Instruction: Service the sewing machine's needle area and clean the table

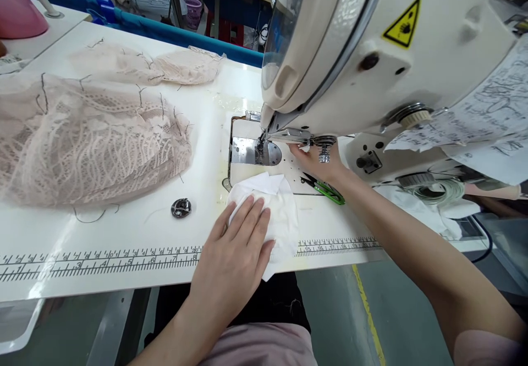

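A: Head view, item one: white cloth (274,212) on desk (124,256), just before the needle plate (256,151). Left hand (237,250) flat on it, fingers spread.

B: Right hand (319,162)?

A: Nearer the needle, under the machine head (371,53); fingers partly hidden, its grip can't be told.

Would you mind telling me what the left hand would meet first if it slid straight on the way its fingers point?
The left hand lies flat on the white cloth, pointing up and right. Going straight on, it would probably reach the green-handled snips first, then the sewing machine; depth is hard to judge.
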The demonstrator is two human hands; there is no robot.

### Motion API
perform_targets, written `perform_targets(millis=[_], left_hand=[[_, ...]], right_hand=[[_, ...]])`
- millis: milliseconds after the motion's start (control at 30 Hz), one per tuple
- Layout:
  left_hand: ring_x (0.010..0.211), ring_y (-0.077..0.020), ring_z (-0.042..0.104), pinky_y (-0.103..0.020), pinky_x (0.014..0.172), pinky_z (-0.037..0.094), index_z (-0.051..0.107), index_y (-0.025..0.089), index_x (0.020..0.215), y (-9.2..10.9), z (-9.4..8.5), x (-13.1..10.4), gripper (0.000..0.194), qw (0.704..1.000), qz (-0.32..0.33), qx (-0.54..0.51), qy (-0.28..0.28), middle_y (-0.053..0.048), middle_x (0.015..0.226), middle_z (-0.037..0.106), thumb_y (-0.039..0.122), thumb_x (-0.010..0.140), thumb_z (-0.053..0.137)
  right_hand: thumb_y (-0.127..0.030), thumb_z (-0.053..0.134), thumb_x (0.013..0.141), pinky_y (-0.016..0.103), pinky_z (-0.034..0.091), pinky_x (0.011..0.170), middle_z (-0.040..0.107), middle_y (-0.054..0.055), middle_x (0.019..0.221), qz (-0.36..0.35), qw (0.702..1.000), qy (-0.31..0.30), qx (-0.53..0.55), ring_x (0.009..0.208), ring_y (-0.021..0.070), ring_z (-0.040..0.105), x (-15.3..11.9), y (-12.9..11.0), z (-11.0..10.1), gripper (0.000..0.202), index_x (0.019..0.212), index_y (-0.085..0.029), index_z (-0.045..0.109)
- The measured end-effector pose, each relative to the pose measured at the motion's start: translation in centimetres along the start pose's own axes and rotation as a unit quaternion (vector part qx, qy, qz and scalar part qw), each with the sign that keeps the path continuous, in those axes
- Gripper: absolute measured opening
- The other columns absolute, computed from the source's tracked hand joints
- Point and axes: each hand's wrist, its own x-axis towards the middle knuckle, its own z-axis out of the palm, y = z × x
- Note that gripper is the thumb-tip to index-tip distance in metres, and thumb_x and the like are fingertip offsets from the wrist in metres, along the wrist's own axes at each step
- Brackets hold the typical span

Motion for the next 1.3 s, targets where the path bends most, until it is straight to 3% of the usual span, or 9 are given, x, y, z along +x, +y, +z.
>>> perform_targets(millis=[100,233,533,700,833,933,1000,1133,1300], left_hand=[[0.138,-0.0264,0.052,-0.045,0.116,0.038,0.060,0.008,0.135,-0.1,0.0,-0.1,0.040,1.000,0.005,0.001,-0.004,-0.010,0.146,0.057,0.030,0.103,0.049],[0.136,-0.0296,0.054,-0.047,0.114,0.039,0.059,0.005,0.135,-0.3,-0.1,-0.1,0.041,0.999,0.032,0.009,0.009,-0.014,0.144,0.058,0.028,0.102,0.051],[0.140,-0.0326,0.050,-0.052,0.117,0.036,0.050,0.013,0.146,-0.2,0.2,-0.2,0.050,0.998,0.055,-0.033,0.017,-0.015,0.147,0.056,0.037,0.103,0.046],[0.141,-0.0346,0.047,-0.058,0.117,0.034,0.049,0.020,0.149,-0.1,0.1,-0.4,0.050,0.997,0.034,-0.064,-0.014,-0.012,0.148,0.055,0.040,0.104,0.040],[0.140,-0.0352,0.048,-0.055,0.118,0.034,0.054,0.017,0.146,-0.4,0.3,-0.4,0.052,0.997,0.035,-0.064,-0.004,-0.016,0.147,0.055,0.042,0.100,0.050],[0.140,-0.0348,0.049,-0.055,0.118,0.034,0.054,0.018,0.146,-0.7,0.5,-0.4,0.053,0.997,0.033,-0.064,-0.009,-0.015,0.147,0.056,0.042,0.099,0.051],[0.140,-0.0344,0.049,-0.054,0.118,0.034,0.055,0.020,0.146,-0.7,0.6,-0.4,0.052,0.997,0.033,-0.064,-0.009,-0.015,0.147,0.056,0.042,0.099,0.052],[0.141,-0.0339,0.048,-0.053,0.120,0.033,0.055,0.017,0.145,0.0,0.2,-0.3,0.050,0.998,0.023,-0.057,-0.013,-0.016,0.147,0.055,0.040,0.100,0.050],[0.140,-0.0354,0.048,-0.055,0.119,0.034,0.059,0.013,0.139,0.9,-0.6,-0.1,0.053,0.997,0.015,-0.058,-0.044,-0.017,0.145,0.057,0.047,0.101,0.044]], right_hand=[[-0.041,0.058,0.095,0.030,0.046,0.066,0.064,0.007,0.081,0.023,1.000,0.019,0.008,0.075,0.0176,0.059,-2.0,-1.7,-1.4,0.026,0.085,-0.018,0.067],[-0.035,0.063,0.092,0.026,0.044,0.062,0.068,0.005,0.087,0.085,0.986,0.036,0.137,0.076,0.0141,0.059,-6.7,-4.6,-4.2,0.019,0.085,-0.019,0.069],[-0.048,0.066,0.089,0.026,0.039,0.058,0.059,0.002,0.078,0.302,0.873,0.120,0.363,0.061,0.0095,0.047,-20.5,-6.4,-9.0,0.030,0.089,-0.018,0.070],[-0.062,0.052,0.092,0.026,0.040,0.059,0.056,0.003,0.072,0.379,0.850,0.142,0.336,0.063,0.0115,0.047,-27.4,-7.0,-8.6,0.048,0.076,-0.018,0.065],[-0.051,0.071,0.080,0.027,0.039,0.062,0.057,0.004,0.072,0.467,0.829,0.147,0.269,0.065,0.0124,0.046,-33.6,-5.4,-6.8,0.037,0.066,-0.018,0.063],[-0.036,0.077,0.071,0.031,0.046,0.074,0.064,0.012,0.102,0.533,0.800,0.159,0.228,0.096,0.0227,0.056,-38.6,-3.1,-5.7,0.022,0.081,-0.018,0.071],[-0.032,0.078,0.067,0.036,0.048,0.084,0.063,0.016,0.119,0.563,0.778,0.154,0.234,0.113,0.0287,0.054,-41.1,-1.8,-5.4,0.032,0.095,-0.018,0.074],[-0.045,0.076,0.072,0.038,0.052,0.090,0.068,0.013,0.122,0.566,0.736,0.114,0.353,0.110,0.0258,0.061,-42.3,-0.9,-5.5,0.044,0.109,-0.021,0.075],[-0.055,0.075,0.078,0.030,0.053,0.081,0.069,0.013,0.117,0.499,0.671,0.120,0.535,0.094,0.0162,0.065,-39.2,-2.4,-4.9,0.048,0.109,-0.019,0.074]])
